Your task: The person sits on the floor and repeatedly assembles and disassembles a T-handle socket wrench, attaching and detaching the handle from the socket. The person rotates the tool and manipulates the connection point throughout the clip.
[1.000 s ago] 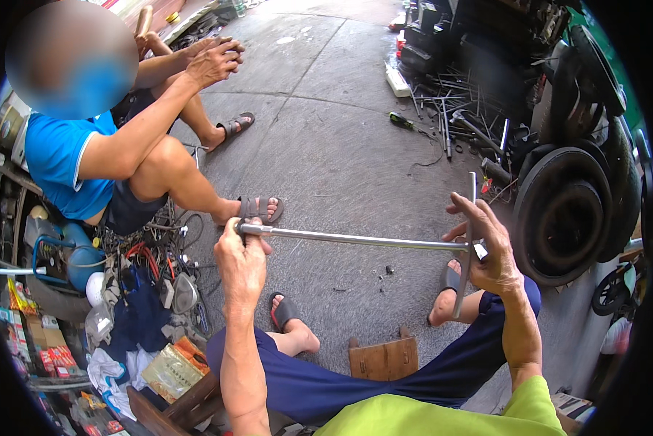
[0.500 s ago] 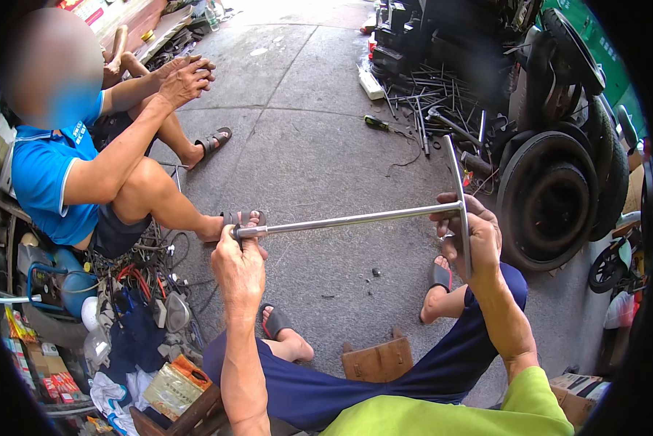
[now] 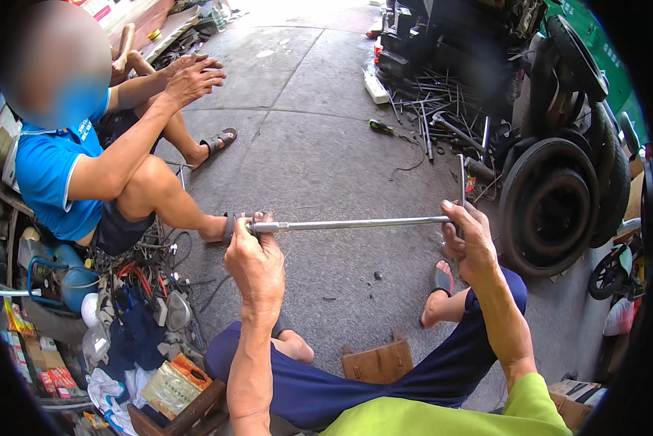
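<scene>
A long metal T-handle socket wrench [image 3: 370,223] is held nearly level between my two hands above the floor. My left hand [image 3: 256,263] grips its socket end, with thumb and fingers closed around the tip. At the opposite end, my right hand [image 3: 474,236] is closed around the junction of shaft and crossbar. The upper arm of the crossbar [image 3: 462,178] rises above my right fingers; its lower part is hidden behind that hand. Whether anything sits inside the socket is hidden by my left fingers.
A person in a blue shirt [image 3: 50,182] sits at the left, hands raised. Black wheels [image 3: 548,203] stand at the right, beside scattered metal rods [image 3: 442,94]. A screwdriver [image 3: 381,127] lies on the floor. A small wooden stool [image 3: 377,362] is between my legs; clutter fills the lower left.
The wrench has rolled about its shaft, so less of the crossbar shows. My right hand has dropped slightly, and my left hand has shifted a little to the right.
</scene>
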Motion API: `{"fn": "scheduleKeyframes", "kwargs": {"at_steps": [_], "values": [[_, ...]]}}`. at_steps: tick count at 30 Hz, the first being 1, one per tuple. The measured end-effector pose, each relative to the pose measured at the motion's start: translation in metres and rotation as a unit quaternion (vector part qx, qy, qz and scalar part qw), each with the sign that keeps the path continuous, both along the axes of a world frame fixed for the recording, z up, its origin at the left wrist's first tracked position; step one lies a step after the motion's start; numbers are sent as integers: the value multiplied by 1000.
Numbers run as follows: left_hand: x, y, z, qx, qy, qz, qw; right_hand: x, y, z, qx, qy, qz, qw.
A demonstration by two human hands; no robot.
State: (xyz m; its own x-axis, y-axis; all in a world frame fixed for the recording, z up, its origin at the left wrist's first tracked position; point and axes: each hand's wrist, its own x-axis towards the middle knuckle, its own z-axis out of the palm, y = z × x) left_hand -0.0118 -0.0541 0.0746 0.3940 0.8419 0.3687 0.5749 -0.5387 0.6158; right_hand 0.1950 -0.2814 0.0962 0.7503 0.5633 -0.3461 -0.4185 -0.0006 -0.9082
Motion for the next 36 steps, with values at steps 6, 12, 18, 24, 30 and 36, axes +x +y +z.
{"fn": "scheduleKeyframes", "kwargs": {"at_steps": [6,12,18,24,30,36], "values": [[-3,-3,9,-50,-6,-8,999,-8,5,8,-70,-90,-24,993],[-4,-2,11,-72,-19,-21,997,-16,10,10,-103,-155,-51,981],[-7,2,9,-85,-21,-34,996,-16,11,5,-98,-190,-63,975],[-13,2,11,-131,9,-60,990,-20,12,2,-39,-311,-123,941],[-7,-10,5,-284,45,-112,951,-18,8,12,65,-461,-195,863],[-8,-8,-7,-345,-48,-150,925,-8,17,9,91,-505,-251,821]]}}
